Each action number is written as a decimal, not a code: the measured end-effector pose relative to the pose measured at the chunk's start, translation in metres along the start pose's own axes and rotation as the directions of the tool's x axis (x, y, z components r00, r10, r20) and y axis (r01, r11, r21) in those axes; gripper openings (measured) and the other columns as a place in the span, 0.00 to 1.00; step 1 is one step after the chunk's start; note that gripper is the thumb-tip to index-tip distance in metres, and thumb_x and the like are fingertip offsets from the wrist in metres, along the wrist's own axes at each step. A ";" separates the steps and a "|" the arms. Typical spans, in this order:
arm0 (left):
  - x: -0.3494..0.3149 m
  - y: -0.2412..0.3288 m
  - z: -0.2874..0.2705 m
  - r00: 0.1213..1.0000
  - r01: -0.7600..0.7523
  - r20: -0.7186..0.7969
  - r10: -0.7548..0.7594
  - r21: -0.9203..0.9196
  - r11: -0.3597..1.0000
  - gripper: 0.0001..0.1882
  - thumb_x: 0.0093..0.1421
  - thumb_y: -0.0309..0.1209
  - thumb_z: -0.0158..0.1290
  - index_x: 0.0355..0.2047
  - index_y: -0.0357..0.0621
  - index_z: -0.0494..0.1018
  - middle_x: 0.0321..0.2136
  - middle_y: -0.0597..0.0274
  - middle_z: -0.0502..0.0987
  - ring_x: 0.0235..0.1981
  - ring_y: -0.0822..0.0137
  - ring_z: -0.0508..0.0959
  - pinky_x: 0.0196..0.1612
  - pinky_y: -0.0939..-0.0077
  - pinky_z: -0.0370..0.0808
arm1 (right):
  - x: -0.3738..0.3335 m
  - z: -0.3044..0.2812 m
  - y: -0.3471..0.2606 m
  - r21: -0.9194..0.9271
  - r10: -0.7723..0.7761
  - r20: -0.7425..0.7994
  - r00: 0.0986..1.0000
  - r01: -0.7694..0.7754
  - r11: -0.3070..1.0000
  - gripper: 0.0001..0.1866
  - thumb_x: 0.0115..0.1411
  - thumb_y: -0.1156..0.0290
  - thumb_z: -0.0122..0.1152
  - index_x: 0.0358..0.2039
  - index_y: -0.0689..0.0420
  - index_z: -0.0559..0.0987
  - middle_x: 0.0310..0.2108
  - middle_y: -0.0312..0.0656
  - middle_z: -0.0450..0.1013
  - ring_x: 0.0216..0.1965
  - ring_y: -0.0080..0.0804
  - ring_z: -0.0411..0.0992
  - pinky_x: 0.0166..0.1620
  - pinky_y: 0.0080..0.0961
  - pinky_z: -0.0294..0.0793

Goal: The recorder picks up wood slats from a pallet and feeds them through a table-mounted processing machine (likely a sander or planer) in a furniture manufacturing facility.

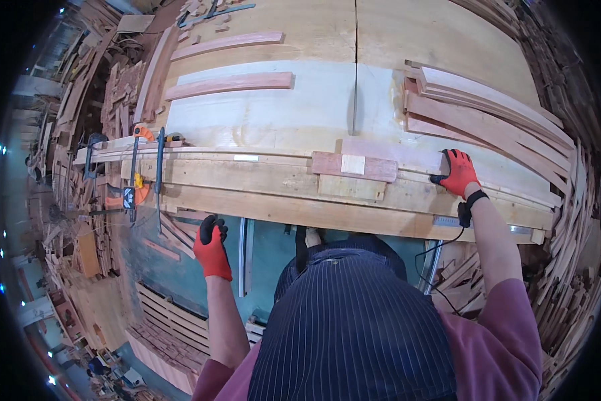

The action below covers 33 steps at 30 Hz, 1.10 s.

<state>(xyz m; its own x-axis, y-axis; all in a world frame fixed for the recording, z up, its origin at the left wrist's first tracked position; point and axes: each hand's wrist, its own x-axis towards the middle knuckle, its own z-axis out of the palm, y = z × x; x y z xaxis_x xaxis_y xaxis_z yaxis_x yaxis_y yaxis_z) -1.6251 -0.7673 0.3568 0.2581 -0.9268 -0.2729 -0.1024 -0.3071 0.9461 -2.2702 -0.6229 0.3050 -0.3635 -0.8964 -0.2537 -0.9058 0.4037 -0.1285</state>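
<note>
My left hand [213, 250], in a red glove with black fingertips, hangs just off the near edge of the wooden bench [273, 207], to the left. Its fingers are curled inward, and whether anything is inside them is hidden. On the right, my right hand [459, 174], gloved the same way, rests at the long wooden strip [273, 159] along the bench, thumb and fingers apart. Left of it, a short reddish wood block [387, 170] lies across the strip, with a pale square piece [353, 164] at its middle.
An orange and black clamp [137, 179] and a blue bar clamp [159, 160] grip the bench's left end. Reddish boards [230, 85] lie on the far tabletop. More boards [481, 110] are stacked at right. A black cable [420, 264] hangs from my right wrist.
</note>
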 end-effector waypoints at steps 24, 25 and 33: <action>-0.170 -0.063 -0.149 0.997 0.047 -0.070 -0.030 0.259 0.965 0.19 0.66 0.23 0.56 0.57 0.33 0.75 0.47 0.55 0.83 0.43 0.66 0.83 0.47 0.73 0.80 | -0.006 0.013 -0.005 -0.054 0.114 0.002 0.994 -0.113 0.992 0.54 0.43 0.32 0.74 0.63 0.57 0.71 0.60 0.52 0.68 0.65 0.54 0.64 0.68 0.47 0.63; -0.160 -0.056 -0.133 0.999 0.030 -0.051 -0.017 0.271 0.962 0.19 0.66 0.23 0.56 0.57 0.33 0.75 0.47 0.55 0.83 0.43 0.66 0.83 0.47 0.73 0.80 | -0.003 0.016 -0.001 -0.045 0.103 -0.008 0.995 -0.103 0.994 0.54 0.43 0.32 0.74 0.62 0.57 0.71 0.60 0.52 0.68 0.64 0.55 0.64 0.68 0.47 0.63; -0.065 0.004 0.033 0.960 -0.223 0.241 0.143 0.346 0.911 0.23 0.62 0.26 0.60 0.58 0.35 0.76 0.46 0.53 0.85 0.46 0.68 0.84 0.51 0.71 0.79 | 0.002 0.007 -0.008 0.009 0.102 0.009 0.995 -0.102 0.995 0.54 0.41 0.38 0.78 0.63 0.59 0.71 0.60 0.51 0.68 0.64 0.54 0.64 0.69 0.45 0.62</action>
<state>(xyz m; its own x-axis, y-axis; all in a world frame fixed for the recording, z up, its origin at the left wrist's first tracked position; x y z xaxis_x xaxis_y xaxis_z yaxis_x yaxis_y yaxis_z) -1.6741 -0.7160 0.3728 0.0016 -0.9857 -0.1684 -0.4834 -0.1482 0.8628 -2.2619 -0.6266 0.2987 -0.4518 -0.8488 -0.2746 -0.8621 0.4946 -0.1103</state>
